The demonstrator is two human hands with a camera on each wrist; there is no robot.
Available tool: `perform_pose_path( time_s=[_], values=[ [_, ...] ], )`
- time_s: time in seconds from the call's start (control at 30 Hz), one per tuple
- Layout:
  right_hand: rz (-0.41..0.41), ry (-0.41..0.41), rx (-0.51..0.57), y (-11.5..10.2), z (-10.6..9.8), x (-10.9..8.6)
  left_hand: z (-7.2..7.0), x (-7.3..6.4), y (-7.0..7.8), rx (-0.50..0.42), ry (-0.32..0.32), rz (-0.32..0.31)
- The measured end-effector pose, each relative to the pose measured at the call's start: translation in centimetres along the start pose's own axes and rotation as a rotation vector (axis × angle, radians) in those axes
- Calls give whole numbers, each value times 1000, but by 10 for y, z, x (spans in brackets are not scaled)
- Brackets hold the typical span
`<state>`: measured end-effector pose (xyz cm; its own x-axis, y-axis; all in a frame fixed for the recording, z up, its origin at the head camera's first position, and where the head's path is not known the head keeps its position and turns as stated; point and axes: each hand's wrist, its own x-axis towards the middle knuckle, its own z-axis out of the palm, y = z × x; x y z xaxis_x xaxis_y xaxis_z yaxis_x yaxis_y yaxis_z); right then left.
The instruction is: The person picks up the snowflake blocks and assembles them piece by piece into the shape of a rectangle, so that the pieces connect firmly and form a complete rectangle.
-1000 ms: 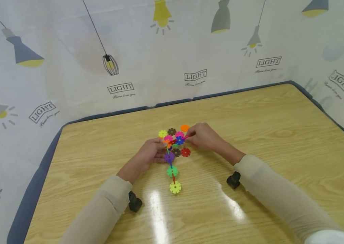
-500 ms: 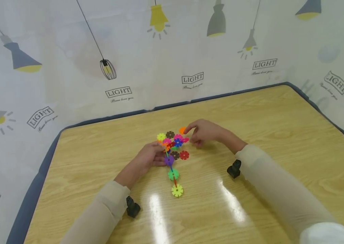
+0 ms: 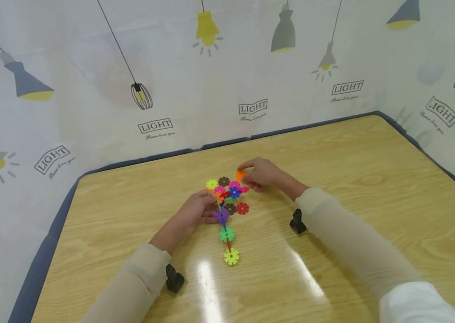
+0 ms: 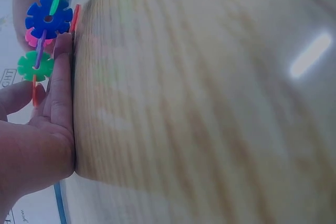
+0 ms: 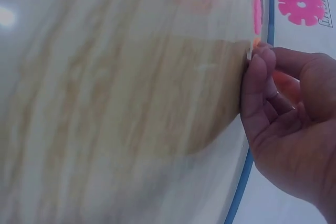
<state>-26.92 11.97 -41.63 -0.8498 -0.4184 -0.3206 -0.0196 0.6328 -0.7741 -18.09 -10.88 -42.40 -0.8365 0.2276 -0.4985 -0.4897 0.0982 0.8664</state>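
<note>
Notched plastic discs slot together into a colourful chain of interlocking discs (image 3: 222,216); its yellow end disc (image 3: 231,256) points toward the near side. My left hand (image 3: 195,210) pinches the chain by an orange disc (image 4: 34,90) between thumb and fingers, beside a green disc (image 4: 35,66) and a blue disc (image 4: 48,17). Past the chain's far right side, my right hand (image 3: 264,173) has thumb and forefinger on another orange disc (image 3: 240,176). In the right wrist view, the fingers partly hide that disc.
Close around the chain are a yellow disc (image 3: 212,184), a brown disc (image 3: 223,181) and a red disc (image 3: 242,208). The wooden table (image 3: 332,152) ends at a dark blue edge against a lamp-printed backdrop (image 3: 187,67).
My right hand has let go of a pink disc at the chain's right side and moved to the orange disc, now pinching it. My left hand keeps its hold; the head view has shifted slightly.
</note>
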Motion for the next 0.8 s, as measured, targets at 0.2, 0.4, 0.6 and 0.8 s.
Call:
perform_pose_path(
  time_s=[0.2,0.4,0.6,0.8],
  values=[
    [27,16,-46,-2,3,-2,0,-2,-3,12,-12,23],
    [49,14,-84,-2,-1,-4,-3,-4,-3,-3,-12,31],
    [19,-11,-51,3,-7,-11,-7,-7,-1,-43,-40,57],
    [25,-72,141,5,-11,-29,-7,-9,0,-84,-49,55]
  ],
)
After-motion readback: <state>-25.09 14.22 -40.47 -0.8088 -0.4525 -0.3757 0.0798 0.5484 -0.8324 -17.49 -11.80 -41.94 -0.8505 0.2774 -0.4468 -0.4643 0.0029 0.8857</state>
